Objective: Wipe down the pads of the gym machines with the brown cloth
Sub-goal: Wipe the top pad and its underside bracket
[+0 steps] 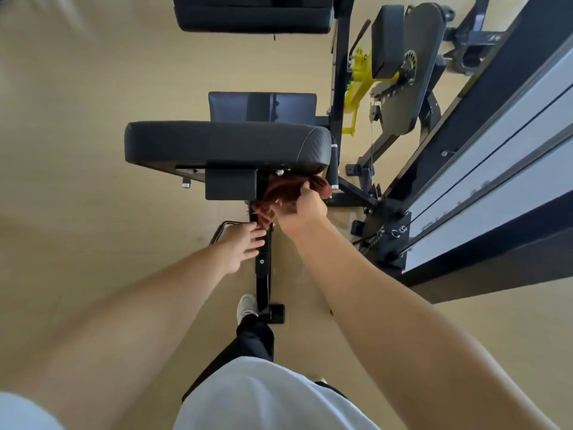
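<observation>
A wide black seat pad of a gym machine spans the middle of the view. Just below its near right edge my right hand grips the crumpled brown cloth, which hangs down under the pad beside the seat bracket. My left hand is lower and to the left, fingers spread, its fingertips touching the cloth's dangling end near the machine's black post. A second black pad lies at the top, a smaller one shows behind the seat pad, and a narrow pad stands at the upper right.
The machine's black base rail runs toward my shoe. A yellow adjustment lever, a round cam plate and the weight-stack frame stand to the right. Tan floor stretches left.
</observation>
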Motion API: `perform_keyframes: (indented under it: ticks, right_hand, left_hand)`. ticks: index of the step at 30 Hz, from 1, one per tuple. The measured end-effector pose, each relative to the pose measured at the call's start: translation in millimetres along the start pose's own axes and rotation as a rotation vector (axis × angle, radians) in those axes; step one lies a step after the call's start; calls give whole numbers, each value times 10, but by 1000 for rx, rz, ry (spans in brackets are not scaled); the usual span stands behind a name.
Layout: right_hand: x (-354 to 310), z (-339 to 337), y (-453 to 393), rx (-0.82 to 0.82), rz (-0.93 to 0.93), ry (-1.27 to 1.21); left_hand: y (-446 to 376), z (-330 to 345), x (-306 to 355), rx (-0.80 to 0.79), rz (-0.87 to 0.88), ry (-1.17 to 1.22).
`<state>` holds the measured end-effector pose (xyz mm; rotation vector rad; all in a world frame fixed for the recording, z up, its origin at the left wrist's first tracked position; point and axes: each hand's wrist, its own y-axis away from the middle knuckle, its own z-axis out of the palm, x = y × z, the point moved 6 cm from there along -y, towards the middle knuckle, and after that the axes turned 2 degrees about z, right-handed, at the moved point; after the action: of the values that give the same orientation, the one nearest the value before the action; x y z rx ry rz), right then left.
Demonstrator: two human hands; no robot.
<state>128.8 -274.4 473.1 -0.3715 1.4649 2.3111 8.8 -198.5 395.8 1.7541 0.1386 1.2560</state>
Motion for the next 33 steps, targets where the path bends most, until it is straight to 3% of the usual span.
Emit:
perform_keyframes:
  ticks: [9,17,24,28,33]
  right_hand:
    - [65,137,-645,123,18,8]
    - [138,-145,-766,35,38,166]
    - [378,-806,-365,-31,-36,288]
    - [510,-1182,-20,-20,-76,358]
    - [699,-1571,306,115,-121,377]
  left_hand:
    - [-370,-256,172,-65,14,-108]
    - [-692,-243,138,-167,-79,-303]
    - [-387,200,-111,-422,-234,-127]
    - [27,345,-334,-510,-158,-134]
    - [412,331,-653,-551,-87,-154]
